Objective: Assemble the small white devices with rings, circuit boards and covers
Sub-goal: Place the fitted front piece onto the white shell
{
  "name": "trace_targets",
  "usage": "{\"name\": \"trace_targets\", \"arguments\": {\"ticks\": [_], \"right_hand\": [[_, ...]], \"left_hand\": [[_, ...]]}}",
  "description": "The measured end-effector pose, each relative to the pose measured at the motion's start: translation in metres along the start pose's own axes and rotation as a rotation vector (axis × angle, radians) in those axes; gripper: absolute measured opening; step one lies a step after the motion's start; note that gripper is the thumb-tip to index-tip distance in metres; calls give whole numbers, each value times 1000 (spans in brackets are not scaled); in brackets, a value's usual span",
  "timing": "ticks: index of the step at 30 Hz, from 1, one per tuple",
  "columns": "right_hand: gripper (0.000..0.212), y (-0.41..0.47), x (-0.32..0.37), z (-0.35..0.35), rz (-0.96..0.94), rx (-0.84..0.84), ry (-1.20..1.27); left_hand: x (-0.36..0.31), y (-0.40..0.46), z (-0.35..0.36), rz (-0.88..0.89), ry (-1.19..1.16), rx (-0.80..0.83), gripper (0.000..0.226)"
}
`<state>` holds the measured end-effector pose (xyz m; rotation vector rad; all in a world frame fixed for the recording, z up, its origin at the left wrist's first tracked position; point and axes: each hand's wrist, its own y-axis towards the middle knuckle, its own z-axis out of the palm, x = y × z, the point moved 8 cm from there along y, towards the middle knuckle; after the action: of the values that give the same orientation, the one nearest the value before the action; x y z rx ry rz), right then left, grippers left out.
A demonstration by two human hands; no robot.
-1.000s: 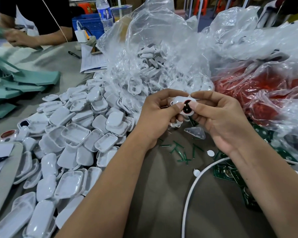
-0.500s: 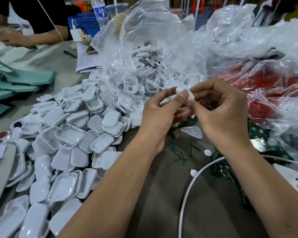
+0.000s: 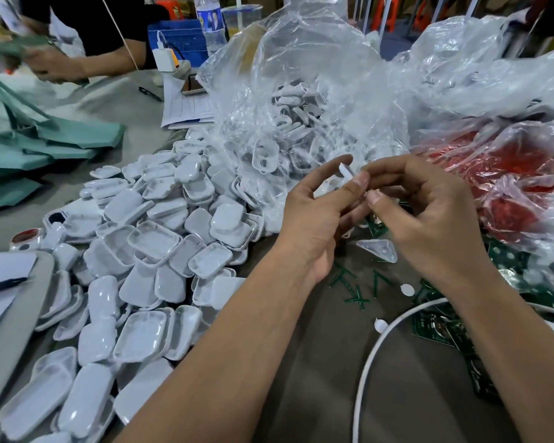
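Frame centre, above the table: left hand [image 3: 314, 215] and right hand [image 3: 429, 219] both pinch one small white device [image 3: 349, 174], seen edge-on, mostly hidden by fingertips; its details unreadable. White covers [image 3: 147, 251] heaped from 8 to 10 o'clock. Green circuit boards [image 3: 442, 327] at 4 o'clock, partly under the right forearm. More white parts blurred inside a clear bag [image 3: 301, 100] at 12 o'clock.
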<state>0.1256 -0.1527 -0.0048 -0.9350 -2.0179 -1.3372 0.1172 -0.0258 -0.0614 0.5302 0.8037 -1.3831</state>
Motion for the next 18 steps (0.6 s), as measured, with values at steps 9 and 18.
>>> {"name": "trace_targets", "arguments": {"ticks": [9, 18], "right_hand": [[25, 1, -7, 0, 54, 9, 145], [21, -1, -20, -16, 162, -191, 165]], "left_hand": [[-3, 4, -3, -3, -60, -32, 40], [1, 6, -4, -16, 38, -68, 37]]}}
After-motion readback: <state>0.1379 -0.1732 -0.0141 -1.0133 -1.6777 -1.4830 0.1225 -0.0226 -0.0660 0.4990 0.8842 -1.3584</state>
